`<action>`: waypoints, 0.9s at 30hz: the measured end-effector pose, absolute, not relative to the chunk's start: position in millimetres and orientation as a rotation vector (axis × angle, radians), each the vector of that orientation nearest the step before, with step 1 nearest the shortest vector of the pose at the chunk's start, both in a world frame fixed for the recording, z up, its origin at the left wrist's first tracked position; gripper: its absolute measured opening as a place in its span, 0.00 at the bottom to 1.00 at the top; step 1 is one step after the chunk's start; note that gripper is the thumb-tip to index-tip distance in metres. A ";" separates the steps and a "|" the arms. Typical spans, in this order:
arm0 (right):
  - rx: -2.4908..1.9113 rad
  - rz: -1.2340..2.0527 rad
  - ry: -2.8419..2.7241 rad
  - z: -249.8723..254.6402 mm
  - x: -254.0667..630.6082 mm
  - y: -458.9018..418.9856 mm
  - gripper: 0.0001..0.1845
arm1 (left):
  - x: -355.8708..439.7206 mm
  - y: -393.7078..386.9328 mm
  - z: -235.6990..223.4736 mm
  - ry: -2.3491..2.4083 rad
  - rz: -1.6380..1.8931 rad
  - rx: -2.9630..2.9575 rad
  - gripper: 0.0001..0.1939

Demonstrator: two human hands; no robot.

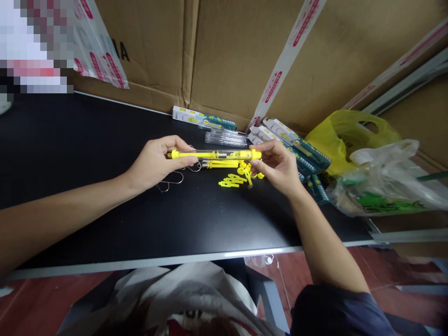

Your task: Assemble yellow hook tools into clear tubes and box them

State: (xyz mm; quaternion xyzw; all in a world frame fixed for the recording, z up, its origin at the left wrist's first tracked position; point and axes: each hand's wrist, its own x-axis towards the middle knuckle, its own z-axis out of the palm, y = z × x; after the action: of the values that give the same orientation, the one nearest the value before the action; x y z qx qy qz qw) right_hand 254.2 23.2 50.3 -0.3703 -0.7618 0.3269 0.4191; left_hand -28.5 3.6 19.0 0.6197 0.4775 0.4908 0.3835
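A slim clear tube with yellow end caps and yellow parts inside is held level above the table, stretched between both hands. My left hand pinches its left end between thumb and fingers. At the right end, the thumb and fingers of my right hand close on the yellow cap. Just behind and below the tube lie yellow rods, flat yellow pieces and small yellow caps and rings, partly hidden by the tube and my right hand. Bent wire hooks rest near my left hand.
Clear tubes lie behind the hands beside a printed box. More printed boxes are piled at the right, next to a yellow plastic bag and a clear bag. Large taped cartons stand along the black table's back edge.
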 end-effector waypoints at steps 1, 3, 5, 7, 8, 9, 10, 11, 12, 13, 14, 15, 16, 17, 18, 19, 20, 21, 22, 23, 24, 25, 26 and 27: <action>-0.935 0.834 -1.905 50.6 253.7 22.8 0.18 | -28.5 3.3 18.9 1.219 1.259 1.589 0.12; -0.937 0.879 -1.897 51.0 252.8 22.4 0.19 | -28.7 2.8 18.7 1.235 1.266 1.612 0.12; -0.927 0.913 -1.889 51.1 252.2 22.5 0.19 | -29.0 2.4 18.8 1.250 1.265 1.639 0.13; -0.904 0.929 -1.884 51.2 251.8 22.7 0.19 | -29.1 2.0 19.1 1.256 1.257 1.657 0.14; -0.894 0.934 -1.883 51.2 251.7 22.7 0.18 | -29.1 1.8 19.2 1.256 1.254 1.661 0.13; -0.889 0.940 -1.883 51.4 251.5 22.7 0.18 | -29.1 1.6 19.3 1.257 1.251 1.664 0.13; -0.889 0.945 -1.884 51.5 251.3 22.6 0.18 | -29.2 1.5 19.3 1.262 1.251 1.667 0.12; -0.893 0.947 -1.886 51.7 251.1 22.5 0.18 | -29.3 1.4 19.4 1.268 1.250 1.673 0.12; -0.900 0.945 -1.888 52.0 250.9 22.3 0.18 | -29.4 1.4 19.4 1.275 1.248 1.680 0.12; -0.908 0.941 -1.890 52.2 250.7 22.1 0.18 | -29.5 1.4 19.4 1.279 1.243 1.685 0.12; -0.916 0.936 -1.892 52.5 250.5 21.9 0.19 | -29.5 1.4 19.6 1.279 1.235 1.684 0.13; -0.924 0.929 -1.891 52.8 250.3 21.7 0.19 | -29.4 1.3 20.0 1.274 1.225 1.675 0.13; -0.935 0.925 -1.889 53.1 250.2 21.4 0.20 | -29.1 1.2 20.5 1.265 1.214 1.661 0.12; -0.947 0.924 -1.885 53.5 250.0 21.1 0.20 | -28.8 1.1 21.2 1.257 1.204 1.648 0.12; -0.959 0.927 -1.880 53.9 249.9 20.8 0.19 | -28.4 0.9 21.9 1.249 1.198 1.638 0.12; -0.969 0.937 -1.876 54.3 249.7 20.6 0.19 | -27.9 0.7 22.6 1.241 1.195 1.633 0.11; -0.974 0.954 -1.868 54.5 249.4 20.4 0.18 | -27.5 0.5 23.2 1.236 1.195 1.633 0.11; -0.976 0.979 -1.856 54.7 249.2 20.3 0.18 | -27.3 0.5 23.6 1.234 1.195 1.639 0.12; -0.972 1.012 -1.840 54.6 248.8 20.4 0.18 | -27.2 0.5 23.6 1.235 1.196 1.648 0.13; -0.965 1.053 -1.817 54.3 248.3 20.7 0.18 | -27.4 0.7 23.3 1.237 1.199 1.661 0.13; -0.960 1.104 -1.789 53.8 247.8 21.0 0.18 | -27.7 0.9 22.6 1.242 1.203 1.680 0.14; -0.961 1.161 -1.756 53.2 247.3 21.4 0.18 | -28.1 1.2 21.7 1.246 1.210 1.705 0.15; -0.968 1.223 -1.720 52.5 246.7 21.8 0.18 | -28.6 1.5 20.5 1.249 1.220 1.735 0.15; -0.978 1.287 -1.682 51.9 246.0 22.2 0.18 | -29.0 1.6 19.3 1.249 1.230 1.767 0.15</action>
State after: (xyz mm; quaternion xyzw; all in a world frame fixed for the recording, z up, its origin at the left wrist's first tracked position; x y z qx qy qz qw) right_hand 246.0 22.2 51.9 -0.3854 -0.6629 0.5072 0.3934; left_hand -29.0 1.6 19.3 0.6724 0.4752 0.4682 0.3206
